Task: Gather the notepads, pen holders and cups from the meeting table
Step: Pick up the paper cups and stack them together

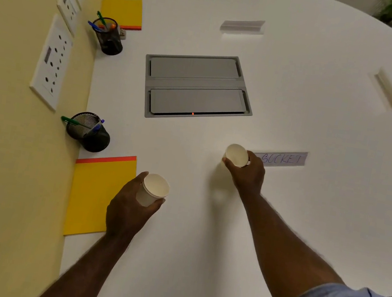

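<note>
Left hand (129, 204) grips one small white paper cup (153, 190), right hand (247, 173) another (237, 155); squeezing risks crumpling these thin walls.

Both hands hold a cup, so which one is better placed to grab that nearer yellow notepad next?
The left hand: it sits right beside the nearer notepad, though it grips a cup.

Only readable text: "SOCKET", blue handwriting on a paper strip (282, 159) lying on the desk (299, 108), at 3 o'clock from centre.
</note>
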{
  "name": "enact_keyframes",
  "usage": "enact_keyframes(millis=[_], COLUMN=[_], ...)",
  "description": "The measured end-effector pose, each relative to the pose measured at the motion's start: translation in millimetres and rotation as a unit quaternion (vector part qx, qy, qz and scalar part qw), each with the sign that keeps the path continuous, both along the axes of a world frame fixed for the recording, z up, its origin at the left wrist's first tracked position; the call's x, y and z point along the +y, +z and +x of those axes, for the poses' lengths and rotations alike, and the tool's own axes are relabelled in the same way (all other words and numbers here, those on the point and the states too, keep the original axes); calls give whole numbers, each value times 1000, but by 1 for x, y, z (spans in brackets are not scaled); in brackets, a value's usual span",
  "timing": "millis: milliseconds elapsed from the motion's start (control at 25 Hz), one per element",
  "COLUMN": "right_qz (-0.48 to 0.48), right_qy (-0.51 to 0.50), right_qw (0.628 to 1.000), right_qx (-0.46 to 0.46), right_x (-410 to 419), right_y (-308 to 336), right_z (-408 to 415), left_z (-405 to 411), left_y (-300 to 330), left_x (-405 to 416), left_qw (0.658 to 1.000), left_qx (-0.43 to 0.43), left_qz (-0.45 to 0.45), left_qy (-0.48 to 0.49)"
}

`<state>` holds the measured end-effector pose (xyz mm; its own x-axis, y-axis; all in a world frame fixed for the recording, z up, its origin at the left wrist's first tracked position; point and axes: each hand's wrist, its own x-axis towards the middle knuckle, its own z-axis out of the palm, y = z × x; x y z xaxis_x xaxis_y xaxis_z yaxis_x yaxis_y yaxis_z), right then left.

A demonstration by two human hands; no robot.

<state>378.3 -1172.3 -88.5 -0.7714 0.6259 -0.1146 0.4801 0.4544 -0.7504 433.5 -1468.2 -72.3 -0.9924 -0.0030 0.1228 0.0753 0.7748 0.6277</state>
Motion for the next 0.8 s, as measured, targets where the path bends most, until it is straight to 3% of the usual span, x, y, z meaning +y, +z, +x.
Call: enact_keyframes(millis=[480, 800], right_qz=[24, -23], right_qy=[18, -54], right_qw=[998, 992], right_qx=[-47, 113], right_x=[9, -42], right_y=[-16, 24], right_z=[-14, 47], left_z=[20, 30], left_y=[-6, 14], left_x=[-14, 10], left_qw=[1000, 994], left_qx=[-6, -4], left_qz=[18, 110], left_qy=[15, 5])
